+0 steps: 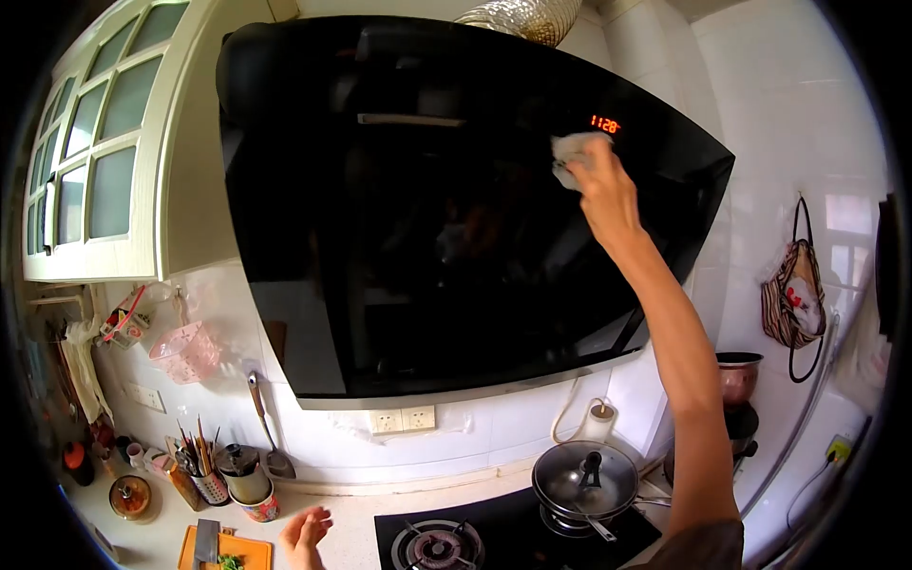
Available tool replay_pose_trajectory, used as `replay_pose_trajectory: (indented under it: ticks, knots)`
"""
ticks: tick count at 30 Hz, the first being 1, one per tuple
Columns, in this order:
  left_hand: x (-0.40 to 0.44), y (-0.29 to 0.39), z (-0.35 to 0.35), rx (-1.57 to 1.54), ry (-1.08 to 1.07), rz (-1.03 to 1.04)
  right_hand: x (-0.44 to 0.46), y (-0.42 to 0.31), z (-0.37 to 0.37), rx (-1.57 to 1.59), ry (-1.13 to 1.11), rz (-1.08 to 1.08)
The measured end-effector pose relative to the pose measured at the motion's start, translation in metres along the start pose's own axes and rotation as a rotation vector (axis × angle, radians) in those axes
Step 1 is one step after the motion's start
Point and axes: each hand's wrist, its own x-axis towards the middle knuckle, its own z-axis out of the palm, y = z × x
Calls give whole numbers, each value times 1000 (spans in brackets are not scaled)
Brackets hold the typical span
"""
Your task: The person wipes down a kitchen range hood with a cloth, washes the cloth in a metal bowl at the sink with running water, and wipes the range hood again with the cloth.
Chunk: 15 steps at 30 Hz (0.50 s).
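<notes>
My right hand [606, 195] reaches up, its fingers closed on a crumpled pale wiping cloth [570, 152]; whether it is fabric or paper I cannot tell. The cloth lies against the glossy black front of the range hood [427, 256], just below its red lit digits [605, 124]. Low in the view, my left hand [306, 534] hovers by the counter with its fingers loosely bent and apart, holding nothing. It is nearest to the orange cutting board [252, 551], where a cleaver [206, 543] and chopped greens [231, 562] lie.
Below the hood is a black gas stove [513, 522] bearing a lidded pan [584, 480]. Jars and a utensil holder [209, 484] stand on the left counter, near a hanging spatula [266, 427]. A glass-door cabinet [104, 142] flanks the hood; a striped bag [793, 294] hangs right.
</notes>
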Motion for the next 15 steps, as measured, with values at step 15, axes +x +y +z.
replay_pose_trajectory:
  ticks: [15]
  knots:
    - [-36, -49, -24, 25, 223, -161, 128, -170, 50, 941, 261, 316]
